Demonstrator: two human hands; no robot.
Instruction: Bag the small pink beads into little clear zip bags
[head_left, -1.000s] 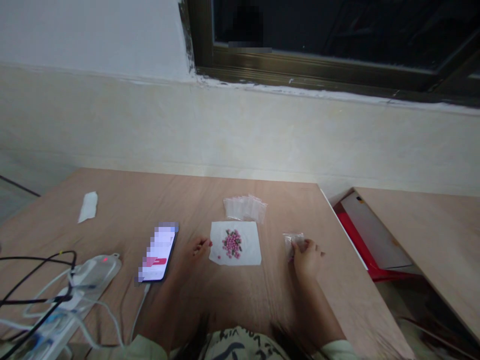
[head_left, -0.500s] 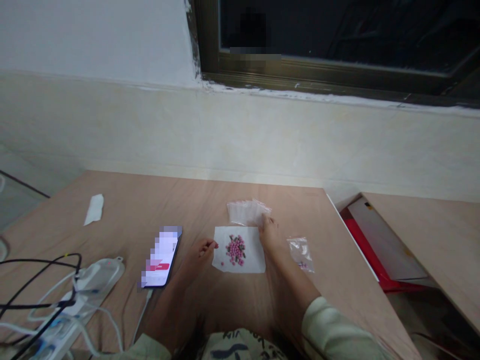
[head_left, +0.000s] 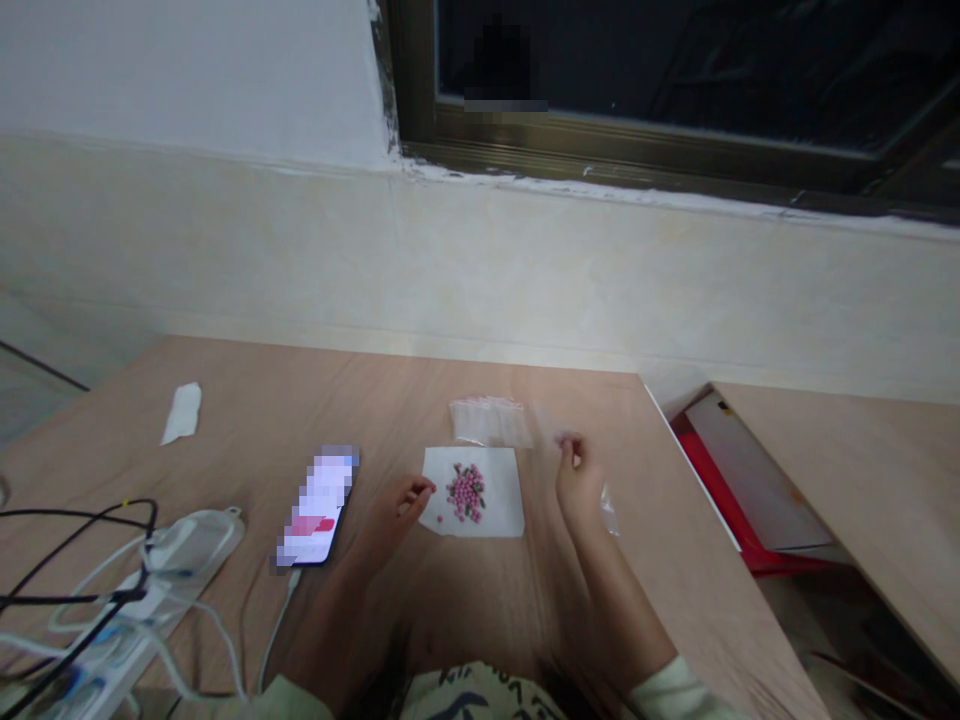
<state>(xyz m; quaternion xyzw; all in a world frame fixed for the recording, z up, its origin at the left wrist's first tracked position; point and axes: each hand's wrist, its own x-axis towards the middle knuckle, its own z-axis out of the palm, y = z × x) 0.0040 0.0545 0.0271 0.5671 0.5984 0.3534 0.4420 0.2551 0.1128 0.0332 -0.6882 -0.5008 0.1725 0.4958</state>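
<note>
My right hand [head_left: 577, 475] is raised right of the white paper [head_left: 504, 515], fingers pinched on a clear plastic bag [head_left: 546, 422] that is smeared by motion. My left hand [head_left: 405, 500] rests at the paper's left edge with thumb and finger pinched together; whether something small is between them I cannot make out. On the paper lies a heap of pink beads [head_left: 466, 492] with some dark green ones, and a single pink bead sits apart at lower left. Behind the paper is a fanned stack of clear zip bags [head_left: 487, 422]. Another bag [head_left: 609, 510] is partly hidden behind my right hand.
A phone [head_left: 319, 510] with a lit screen and a charging cable lies left of my left arm. A white power strip [head_left: 187, 550] with tangled cables fills the front left. A white scrap [head_left: 181, 413] lies farther back. Beyond the table's right edge is a red item [head_left: 720, 500].
My right hand has moved right, away from the stack, drawing one clear bag with it. My left hand has stayed by the paper. The view has shifted slightly.
</note>
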